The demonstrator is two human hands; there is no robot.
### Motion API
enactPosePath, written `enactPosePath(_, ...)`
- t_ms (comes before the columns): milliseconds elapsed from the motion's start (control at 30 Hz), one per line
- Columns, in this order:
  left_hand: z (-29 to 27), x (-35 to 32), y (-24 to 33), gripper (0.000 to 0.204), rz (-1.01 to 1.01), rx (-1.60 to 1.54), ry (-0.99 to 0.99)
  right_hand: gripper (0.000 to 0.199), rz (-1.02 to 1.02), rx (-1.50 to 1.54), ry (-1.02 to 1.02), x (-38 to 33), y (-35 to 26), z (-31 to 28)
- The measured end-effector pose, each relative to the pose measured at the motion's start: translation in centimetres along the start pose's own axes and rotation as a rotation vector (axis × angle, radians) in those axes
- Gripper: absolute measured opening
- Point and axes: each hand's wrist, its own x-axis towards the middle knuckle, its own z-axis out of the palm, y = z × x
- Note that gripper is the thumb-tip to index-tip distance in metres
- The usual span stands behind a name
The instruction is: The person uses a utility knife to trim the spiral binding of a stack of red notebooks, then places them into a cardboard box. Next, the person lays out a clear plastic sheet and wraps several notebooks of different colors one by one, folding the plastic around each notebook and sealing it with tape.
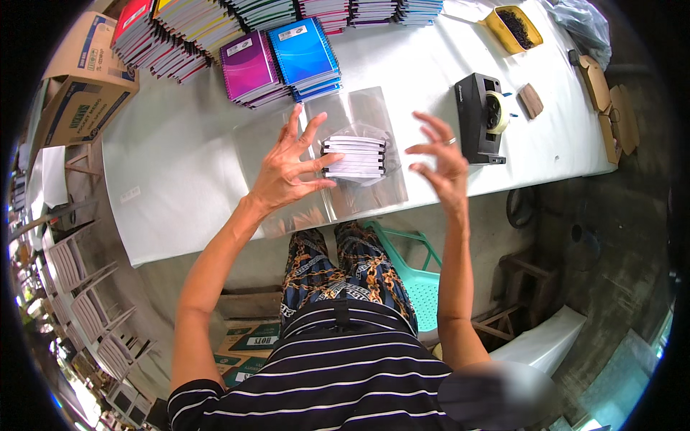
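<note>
A small stack of spiral-bound notebooks (353, 157), seen edge-on with white pages and black bindings, stands in clear plastic wrap on the table. Under it lie flat clear plastic sheets (372, 100). My left hand (284, 172) is open at the stack's left side, its fingers spread and one fingertip overlapping the stack's edge; whether it touches cannot be told. To the right of the stack, my right hand (442, 165) hovers open with fingers apart, a ring on one finger, and nothing in it.
A black tape dispenser (471, 108) and a brown block (531, 101) sit at right. Behind them is a yellow container (496, 29) of small dark pieces. Purple (248, 65) and blue notebooks (305, 54) stand in piles at the back. A cardboard box (97, 100) is far left, a green stool (417, 284) below.
</note>
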Motion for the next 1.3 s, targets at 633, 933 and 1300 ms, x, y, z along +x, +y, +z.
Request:
enactPosePath(633, 0.8, 0.3, 0.8, 0.046, 0.013, 0.104, 0.070, 0.041, -0.045, -0.202, 0.028, -2.6, 0.5, 5.9)
enactPosePath(933, 3.3, -0.9, 0.4, 0.042, -0.016, 0.144, 0.175, 0.057, -0.022, 0.168, 0.350, -3.2, 0.0, 4.7)
enactPosePath(1300, 2.9, -1.1, 0.0, 0.039, -0.009, -0.015, 0.147, 0.036, -0.028, -0.072, 0.112, -3.7, 2.9, 6.5)
